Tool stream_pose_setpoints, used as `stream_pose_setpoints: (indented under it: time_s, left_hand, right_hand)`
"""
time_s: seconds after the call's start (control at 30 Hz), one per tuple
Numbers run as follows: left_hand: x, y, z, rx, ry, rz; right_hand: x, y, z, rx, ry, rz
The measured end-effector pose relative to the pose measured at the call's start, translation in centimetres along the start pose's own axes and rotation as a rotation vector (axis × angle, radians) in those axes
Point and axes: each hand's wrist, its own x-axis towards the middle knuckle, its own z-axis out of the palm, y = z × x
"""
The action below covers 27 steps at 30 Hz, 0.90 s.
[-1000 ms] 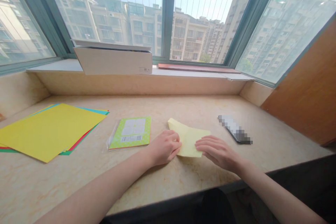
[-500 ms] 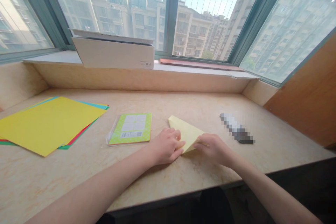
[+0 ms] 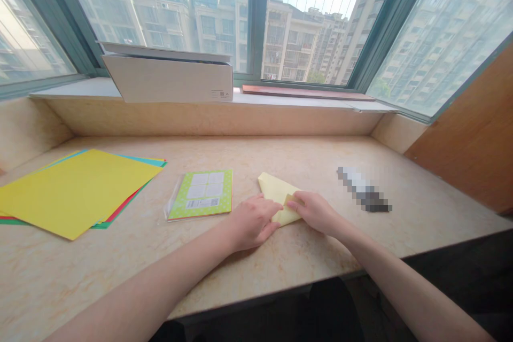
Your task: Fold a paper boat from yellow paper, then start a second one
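Desk (image 3: 132, 262) runs under everything, its front edge nearer than both hands. L hand (image 3: 252, 222) rests on desk and the L part of the paper (image 3: 276, 184), fingers half curled, index reaching twd the turned-up bit; can't tell if it grips or only presses. R hand (image 3: 316, 212) nearly closed, thumb + fingers pinching a small raised flap of the paper, just R of L fingertips. Paper is pale yellow, folded, flat on desk btwn the two hands, one corner pointing away beyond L hand. Green pack (image 3: 206, 192) w/ white panels & barcode, in clear wrap, lies just L of and a bit beyond L hand, apart from it. Further L, well apart from L hand: fanned sheets (image 3: 88, 187), yellow on top, blue/red/green edges showing. R of and beyond R hand, apart: dark item (image 3: 364, 189), pixelated, can't ID. Well beyond both hands, sill (image 3: 268, 100): white box (image 3: 172, 77), lid slightly up, beyond L hand; reddish strip (image 3: 308, 92) beyond R hand. Behind: window w/ apt bldgs.
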Motion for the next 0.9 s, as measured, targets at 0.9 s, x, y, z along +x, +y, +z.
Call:
stream_pose_setpoints:
  time_s: [0.9]
  left_hand:
    - [-0.3,-0.2,-1.0,0.028,-0.099,0.128]
  right_hand:
    - [-1.1,-0.3,0.0,0.066,0.110,0.022]
